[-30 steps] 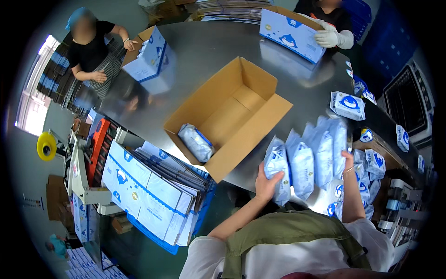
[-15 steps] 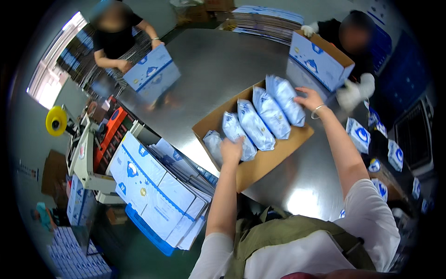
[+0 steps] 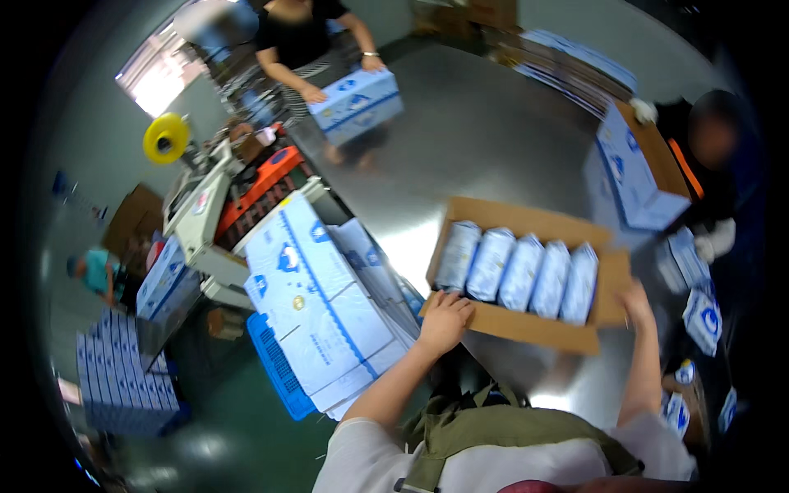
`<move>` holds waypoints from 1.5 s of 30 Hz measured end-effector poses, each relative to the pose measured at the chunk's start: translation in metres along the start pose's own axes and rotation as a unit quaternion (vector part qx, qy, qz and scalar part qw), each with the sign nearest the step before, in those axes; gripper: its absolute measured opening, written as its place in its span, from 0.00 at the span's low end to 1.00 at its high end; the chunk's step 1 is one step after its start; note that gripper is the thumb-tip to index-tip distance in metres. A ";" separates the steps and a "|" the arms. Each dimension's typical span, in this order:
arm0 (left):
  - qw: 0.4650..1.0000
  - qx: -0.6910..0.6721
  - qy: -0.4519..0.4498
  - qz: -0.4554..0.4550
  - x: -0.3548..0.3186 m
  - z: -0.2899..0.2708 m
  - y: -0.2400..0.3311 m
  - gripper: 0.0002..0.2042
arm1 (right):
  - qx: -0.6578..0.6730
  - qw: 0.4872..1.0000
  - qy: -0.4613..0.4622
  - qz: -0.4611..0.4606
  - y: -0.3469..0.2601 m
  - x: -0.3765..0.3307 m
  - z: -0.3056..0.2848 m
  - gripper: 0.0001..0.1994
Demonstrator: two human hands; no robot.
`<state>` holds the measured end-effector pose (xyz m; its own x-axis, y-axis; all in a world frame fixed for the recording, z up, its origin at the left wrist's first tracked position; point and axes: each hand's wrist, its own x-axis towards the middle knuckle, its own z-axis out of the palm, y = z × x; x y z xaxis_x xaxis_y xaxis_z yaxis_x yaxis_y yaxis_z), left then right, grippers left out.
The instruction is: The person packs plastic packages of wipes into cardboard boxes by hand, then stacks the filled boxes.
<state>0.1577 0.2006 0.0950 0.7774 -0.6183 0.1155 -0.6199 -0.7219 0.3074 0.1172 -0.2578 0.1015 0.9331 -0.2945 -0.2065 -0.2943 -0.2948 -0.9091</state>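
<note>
Now my left grip (image 3: 445,319) and right grip (image 3: 636,301) clasp opposite ends of the box (image 3: 526,324), long axis running between them.

Open brown carton (image 3: 526,324) on steel table, five pale-blue packets (image 3: 518,271) side by side

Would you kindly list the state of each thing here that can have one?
Cardboard box: open, flaps out, on the metal table.
White-and-blue packets: five, side by side inside the box.
Left hand: on the box's near-left flap.
Right hand: at the box's right corner.
Flat cartons: unfolded, stacked beside the table.
Yellow tape roll: mounted on the machine.
</note>
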 end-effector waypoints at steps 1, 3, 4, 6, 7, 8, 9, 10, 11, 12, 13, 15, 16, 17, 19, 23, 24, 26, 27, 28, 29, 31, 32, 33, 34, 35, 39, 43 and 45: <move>1.000 0.008 0.017 0.012 -0.001 -0.005 -0.013 0.18 | 0.138 0.988 0.003 0.072 0.029 -0.032 -0.002 0.16; 0.999 0.012 0.036 0.004 -0.001 -0.024 -0.022 0.19 | 0.359 0.920 -0.003 0.156 0.092 -0.092 0.005 0.20; 0.999 0.007 0.040 0.000 0.000 -0.033 -0.022 0.20 | 0.446 0.865 0.039 0.225 0.122 -0.116 0.022 0.25; 0.998 -0.007 0.055 0.007 -0.015 -0.036 -0.031 0.25 | 0.531 0.833 -0.010 0.154 0.135 -0.153 0.078 0.29; 0.996 -0.046 0.070 -0.008 -0.024 -0.048 -0.031 0.25 | 0.579 0.805 -0.011 0.130 0.124 -0.168 0.102 0.30; 0.992 -0.086 0.087 -0.026 -0.034 -0.062 -0.030 0.26 | 0.590 0.795 -0.010 0.139 0.125 -0.173 0.113 0.30; 0.987 -0.096 0.109 -0.064 -0.049 -0.064 -0.041 0.27 | 0.601 0.785 -0.010 0.148 0.128 -0.178 0.124 0.30; 0.981 -0.107 0.131 -0.101 -0.067 -0.066 -0.054 0.29 | 0.613 0.774 -0.009 0.157 0.123 -0.178 0.134 0.30; 0.972 -0.117 0.152 -0.138 -0.088 -0.067 -0.070 0.31 | 0.602 0.792 -0.019 0.099 0.117 -0.168 0.146 0.32; 0.960 -0.056 0.161 -0.222 -0.119 -0.065 -0.088 0.32 | 0.600 0.794 -0.012 0.100 0.114 -0.145 0.161 0.32; 0.938 -0.007 0.167 -0.302 -0.149 -0.060 -0.106 0.34 | 0.590 0.801 0.001 0.100 0.111 -0.117 0.171 0.32; 0.859 0.004 0.188 -0.476 -0.214 -0.053 -0.139 0.34 | 0.587 0.799 0.018 0.129 0.071 -0.058 0.212 0.31; 0.824 0.027 0.191 -0.533 -0.247 -0.039 -0.155 0.38 | 0.575 0.811 0.034 0.106 0.051 -0.018 0.241 0.28; 0.777 0.051 0.171 -0.604 -0.273 -0.032 -0.161 0.41 | 0.579 0.809 0.027 0.104 0.014 0.016 0.273 0.27; 0.734 0.021 0.175 -0.655 -0.297 -0.018 -0.173 0.43 | 0.600 0.791 -0.009 0.121 -0.012 0.112 0.323 0.24; 0.696 -0.094 0.204 -0.682 -0.309 -0.014 -0.172 0.37 | 0.339 0.920 -0.176 0.081 -0.090 0.142 0.438 0.20; 0.685 -0.127 0.214 -0.685 -0.326 -0.014 -0.168 0.35 | 0.156 0.964 -0.215 0.030 -0.124 0.076 0.488 0.23; 0.693 -0.113 0.246 -0.668 -0.319 -0.013 -0.168 0.32 | -0.208 0.932 -0.265 -0.132 -0.107 0.004 0.529 0.40; 0.694 -0.119 0.248 -0.665 -0.313 -0.014 -0.168 0.32 | -0.244 0.924 -0.260 -0.142 -0.082 -0.021 0.539 0.44; 0.693 -0.121 0.250 -0.666 -0.310 -0.014 -0.166 0.33 | -0.277 0.913 -0.260 -0.152 -0.066 -0.039 0.546 0.48; 0.686 -0.089 0.297 -0.658 -0.309 -0.012 -0.166 0.33 | -0.237 0.923 -0.267 -0.142 -0.063 -0.046 0.551 0.48; 0.674 -0.026 0.383 -0.632 -0.296 -0.004 -0.163 0.32 | -0.155 0.942 -0.273 -0.117 -0.055 -0.056 0.553 0.48; 0.663 -0.048 0.414 -0.622 -0.277 -0.014 -0.153 0.32 | -0.127 0.946 -0.284 -0.091 -0.050 -0.038 0.546 0.45; 0.640 -0.058 0.445 -0.624 -0.271 -0.035 -0.132 0.32 | -0.045 0.946 -0.319 -0.024 -0.080 -0.054 0.536 0.42; 0.613 -0.070 0.479 -0.624 -0.263 -0.055 -0.112 0.32 | 0.033 0.936 -0.349 0.041 -0.130 -0.076 0.511 0.39; 0.641 -0.120 0.516 -0.555 -0.250 -0.067 -0.095 0.34 | 0.140 0.928 -0.330 0.103 -0.155 -0.078 0.488 0.37; 0.709 -0.300 0.590 -0.245 -0.179 -0.091 -0.028 0.34 | 0.444 0.883 -0.102 0.110 -0.154 -0.013 0.409 0.28; 0.755 -0.593 0.250 -0.120 -0.144 -0.062 0.048 0.34 | 0.547 0.833 0.032 -0.075 -0.138 0.031 0.249 0.19; 0.771 -0.627 0.091 -0.055 -0.139 -0.022 0.058 0.34 | 0.352 0.917 0.059 -0.177 -0.129 0.037 0.148 0.15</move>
<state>0.0158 0.2519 0.1174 0.8910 -0.4382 0.1185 -0.0460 0.1725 0.9839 0.2202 -0.0958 0.1576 0.9030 -0.4024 0.1504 0.2689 0.2565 -0.9284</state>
